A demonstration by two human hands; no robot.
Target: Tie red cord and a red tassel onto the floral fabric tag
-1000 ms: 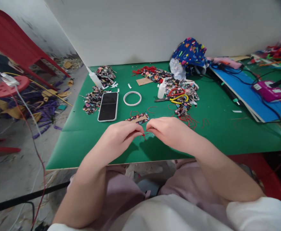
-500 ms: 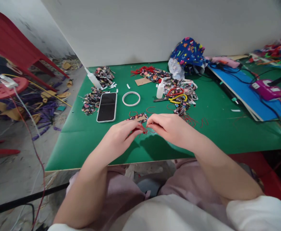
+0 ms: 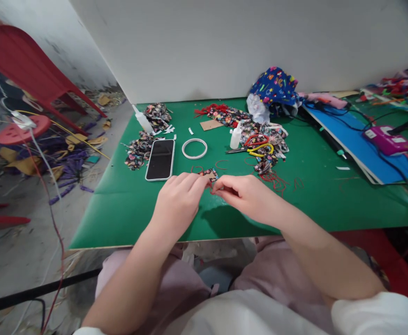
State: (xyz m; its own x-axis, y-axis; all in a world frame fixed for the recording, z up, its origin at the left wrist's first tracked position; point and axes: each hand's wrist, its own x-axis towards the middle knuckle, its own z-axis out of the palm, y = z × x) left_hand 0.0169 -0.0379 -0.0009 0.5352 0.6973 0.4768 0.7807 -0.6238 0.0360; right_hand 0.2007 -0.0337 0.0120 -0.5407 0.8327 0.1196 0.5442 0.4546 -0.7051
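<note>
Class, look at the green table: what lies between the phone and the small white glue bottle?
In the head view, a white tape ring lies between the phone and the glue bottle.

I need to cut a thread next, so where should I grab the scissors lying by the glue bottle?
Take the scissors by the red and yellow handle loops, which lie on top of the floral fabric scraps, open and facing up. Come from above on the right side, since the blades point left toward the small glue bottle; a grip there keeps fingers off the tips.
</note>
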